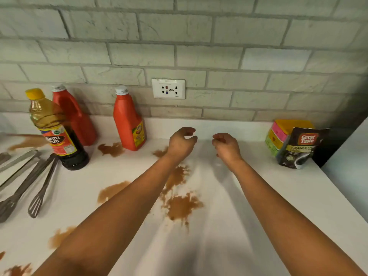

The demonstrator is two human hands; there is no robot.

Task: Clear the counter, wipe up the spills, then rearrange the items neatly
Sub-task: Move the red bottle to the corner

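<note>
Both hands are held out over the white surface, near the wall. The left hand and the right hand have fingers loosely curled and nothing is held in either grip.

The wall socket serves as the landmark. Below and left of it, a red sauce bottle stands upright, its long axis vertical and its white cap up, with a brown spill just beside its base. Further left, a second red bottle stands behind a tall vinegar bottle with a yellow cap, also upright. Still further left, long utensils lie flat, their long axes running diagonally, heads toward the near edge. Well to the right of the socket, a coffee pouch leans against a stack of coloured sponges.

The bottles are judged rigid plastic, moderately heavy if full, and possibly slippery where sauce has run; they are best taken round the waist or neck. The pouch is judged soft and light, best pinched near its top. More spills lie directly below the socket, between the forearms.
</note>
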